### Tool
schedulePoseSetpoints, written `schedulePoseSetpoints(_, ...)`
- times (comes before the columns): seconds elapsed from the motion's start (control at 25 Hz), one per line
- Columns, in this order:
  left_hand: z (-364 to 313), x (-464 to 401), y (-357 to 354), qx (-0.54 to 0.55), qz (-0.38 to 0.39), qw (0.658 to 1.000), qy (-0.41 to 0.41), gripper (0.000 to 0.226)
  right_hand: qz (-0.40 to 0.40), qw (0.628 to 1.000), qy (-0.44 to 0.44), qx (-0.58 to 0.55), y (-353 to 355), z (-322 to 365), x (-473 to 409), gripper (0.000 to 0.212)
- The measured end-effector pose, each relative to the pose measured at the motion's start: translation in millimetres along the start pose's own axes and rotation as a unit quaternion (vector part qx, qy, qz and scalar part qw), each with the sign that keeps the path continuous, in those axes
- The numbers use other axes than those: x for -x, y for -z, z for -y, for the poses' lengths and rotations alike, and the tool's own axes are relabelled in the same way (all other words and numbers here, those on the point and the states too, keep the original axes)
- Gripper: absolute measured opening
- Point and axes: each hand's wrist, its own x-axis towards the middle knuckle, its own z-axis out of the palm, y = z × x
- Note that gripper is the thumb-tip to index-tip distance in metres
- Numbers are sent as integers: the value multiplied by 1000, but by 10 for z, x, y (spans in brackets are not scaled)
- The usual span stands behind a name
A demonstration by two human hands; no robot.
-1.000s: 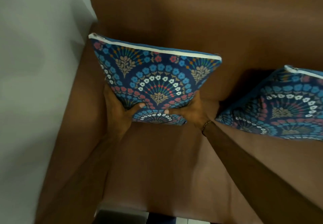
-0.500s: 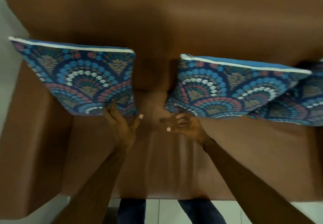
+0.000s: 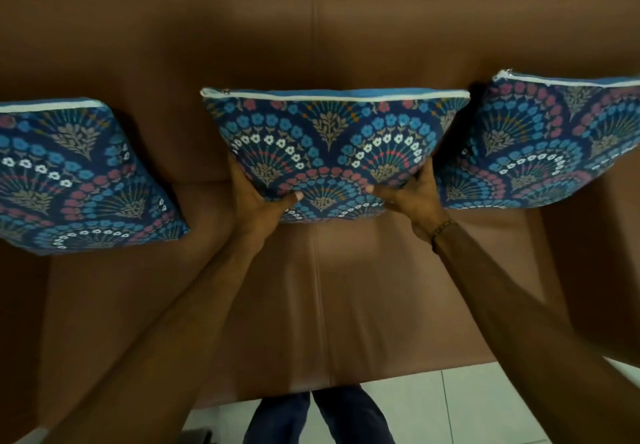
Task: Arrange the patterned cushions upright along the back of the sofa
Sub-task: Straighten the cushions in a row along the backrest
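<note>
step in hand: seating the middle cushion [image 3: 332,145] against the sofa back [image 3: 311,28]. the left hand [image 3: 258,197] clasps its lower left corner and the right hand [image 3: 412,194] its lower right corner, each grip closed on the fabric with the thumb on the patterned face. the cushion stands near upright, zip edge on top, at the centre of the sofa over the seat seam [image 3: 317,291]; whether its bottom edge rests on the seat cannot be told

the left cushion [image 3: 76,180] leans on the back toward the left end, well apart from the middle one. the right cushion [image 3: 540,142] leans toward the right end, its lower corner touching or just behind the right hand

next move, as judged: settle the bottom edge into the crease of seat and back, tilt the top against the back, then release both corners. the right hand has little room beside the right cushion and could nudge it on withdrawal. nothing else lies on the seat; a tiled floor [image 3: 467,405] shows below the front edge
</note>
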Motion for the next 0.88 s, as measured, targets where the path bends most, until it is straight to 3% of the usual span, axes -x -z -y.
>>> schedulePoseSetpoints(0.36,27,95,142,-43,-25,999,-16,136,-17,999,36,-9,-242,-189,-58,94)
schedulePoseSetpoints(0.56,-57,632,-289,-150,-132,979,-32,116,-37,999,-5,13,56,-323,59,105)
schedulePoseSetpoints(0.72,-195,976,-1088,-145,-30,983,-107,88,-128,991,-19,42,886,-477,155,73)
schedulePoseSetpoints(0.88,-550,1021,-2127,-115,69,982,-132,90,-210,976,-13,59,2096,-515,33,82)
